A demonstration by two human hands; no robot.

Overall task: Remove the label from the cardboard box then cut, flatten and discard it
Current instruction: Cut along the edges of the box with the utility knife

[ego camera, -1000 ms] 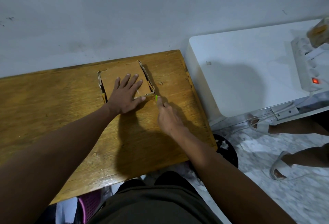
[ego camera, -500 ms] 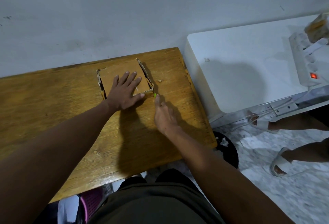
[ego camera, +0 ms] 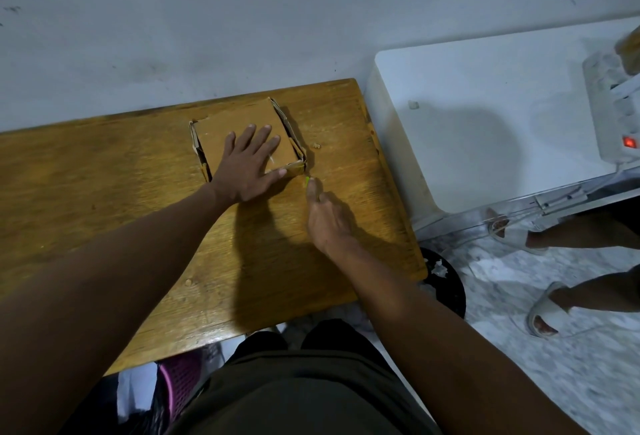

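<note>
- A wooden table (ego camera: 104, 199) is set against a grey wall (ego camera: 242, 19).
- A small cardboard box (ego camera: 239, 130) is seen on the table, near the far edge.
- The box is pressed down by the left hand (ego camera: 247, 166), laid flat on top with fingers spread.
- A thin green tool (ego camera: 307, 181) is pinched by the right hand (ego camera: 327, 218), with its tip just beside the box's near right corner.
- A white appliance (ego camera: 485, 130) is seen to the right of the table.
</note>
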